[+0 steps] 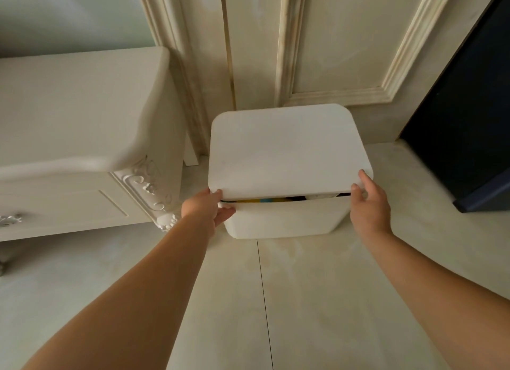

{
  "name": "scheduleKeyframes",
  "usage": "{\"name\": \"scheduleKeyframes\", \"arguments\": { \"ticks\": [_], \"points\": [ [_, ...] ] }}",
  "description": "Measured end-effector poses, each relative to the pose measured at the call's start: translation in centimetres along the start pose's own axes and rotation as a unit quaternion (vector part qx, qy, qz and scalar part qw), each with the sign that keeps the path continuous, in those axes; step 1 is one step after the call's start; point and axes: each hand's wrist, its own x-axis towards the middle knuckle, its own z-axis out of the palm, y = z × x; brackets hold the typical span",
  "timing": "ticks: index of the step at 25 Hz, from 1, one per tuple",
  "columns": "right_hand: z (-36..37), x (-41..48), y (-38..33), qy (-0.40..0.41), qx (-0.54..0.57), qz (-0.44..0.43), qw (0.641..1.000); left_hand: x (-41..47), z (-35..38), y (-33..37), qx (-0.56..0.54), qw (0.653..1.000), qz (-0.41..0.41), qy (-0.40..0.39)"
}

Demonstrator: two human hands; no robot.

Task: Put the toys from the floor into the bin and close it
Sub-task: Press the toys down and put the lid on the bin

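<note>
Two hands hold the white lid (287, 149) by its front corners, one on each side, so it can come down straight on the bin (284, 220). The left hand (205, 206) pinches the left corner, thumb under and fingers on the edge. The right hand (368, 204) grips the right corner with bent fingers. Both arms reach out long and nearly straight. The bin stands on the floor (331, 300) by the wall, near a white cabinet (69, 121). The lid's front is up a little. Through that gap the toys (276, 200) show, yellow and blue, inside the bin. I think the lid only needs a push down.
</note>
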Motion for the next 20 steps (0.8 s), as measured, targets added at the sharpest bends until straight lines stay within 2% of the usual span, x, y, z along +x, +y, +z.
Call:
{"name": "scheduleKeyframes", "arguments": {
  "ticks": [5, 13, 20],
  "points": [
    [1.1, 3.4, 0.0, -0.025, 0.01, 0.013, 1.0, 2.0, 2.1, 0.6, -0.008, 1.0, 0.004, 0.009],
    [2.3, 6.8, -0.1, -0.049, 0.049, 0.024, 0.997, 2.4, 3.4, 1.8, -0.042, 0.999, 0.002, -0.021],
    [2.6, 7.4, -0.1, -0.06, 0.091, 0.021, 0.994, 2.2, 3.9, 2.5, -0.032, 0.999, -0.034, 0.008]
  ]
}}
